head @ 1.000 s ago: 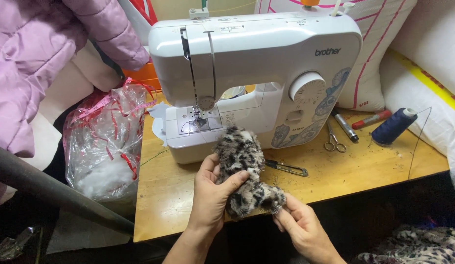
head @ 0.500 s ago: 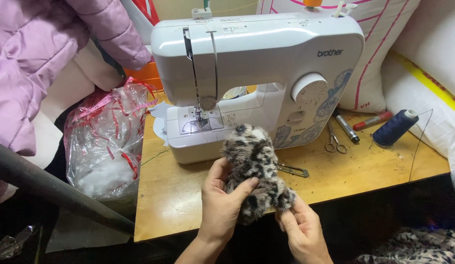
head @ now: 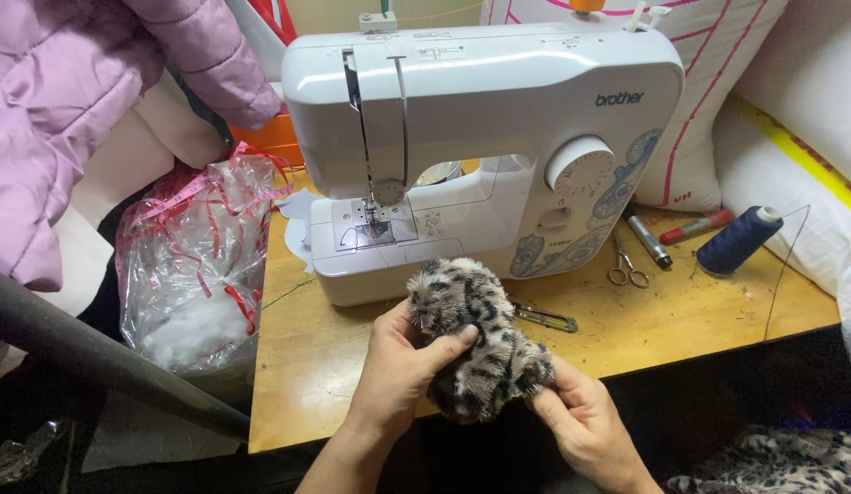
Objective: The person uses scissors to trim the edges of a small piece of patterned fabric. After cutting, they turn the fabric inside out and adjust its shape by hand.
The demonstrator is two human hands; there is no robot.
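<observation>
fur piece [head: 480,343] is gripped by left hand [head: 402,366], thumb across top | lower end is pinched by right hand [head: 576,416] | held clear of sewing machine [head: 480,137], seemingly for inspection

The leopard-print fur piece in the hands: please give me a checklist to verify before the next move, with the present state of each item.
1. Both hands grip the leopard-print fur piece: ok, left hand around its upper part, right hand at its lower end.
2. Piece clear of the needle area: ok, held in front of the sewing machine.
3. Machine bed free: ok.
4. Scissors away from the hands: ok, they lie beside the machine.
5. Thread spool steady: ok, lying on the table.
6. Needle threaded: cannot tell.
</observation>
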